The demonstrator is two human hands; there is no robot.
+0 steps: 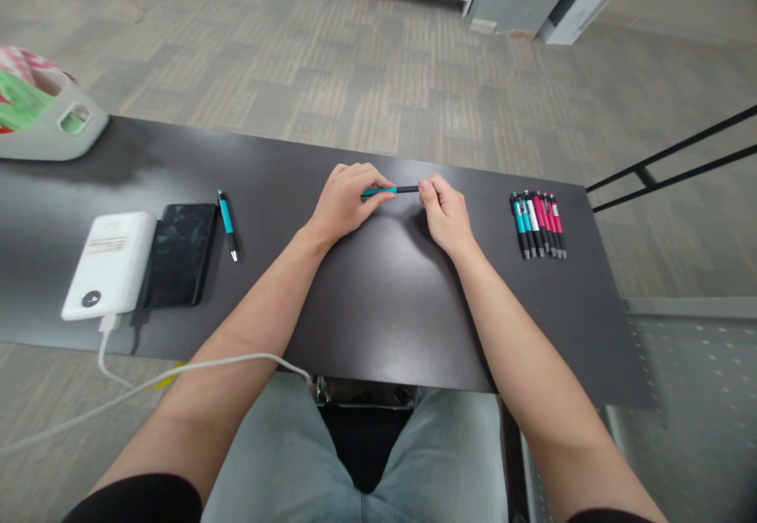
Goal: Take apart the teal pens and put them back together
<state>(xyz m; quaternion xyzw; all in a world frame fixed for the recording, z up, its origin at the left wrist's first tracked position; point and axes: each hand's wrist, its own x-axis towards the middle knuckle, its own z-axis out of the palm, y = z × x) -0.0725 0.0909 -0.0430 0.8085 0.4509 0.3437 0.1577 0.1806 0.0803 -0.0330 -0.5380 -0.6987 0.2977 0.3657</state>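
Note:
A teal and black pen [391, 190] is held level between both hands above the far edge of the black table [378, 310]. My left hand [346, 201] is closed round its teal end. The black end is pinched by my right hand [445, 211], also closed. A second teal pen [228, 224] lies alone on the table to the left. Several teal and pink pens [538, 224] lie side by side in a row to the right.
At the left lie a black phone [179, 254] and a white power bank [110, 263] with a white cable [177, 373] trailing off the near edge. A grey basket [50, 117] with coloured contents sits at the far left corner. Black rails [674, 160] stand to the right.

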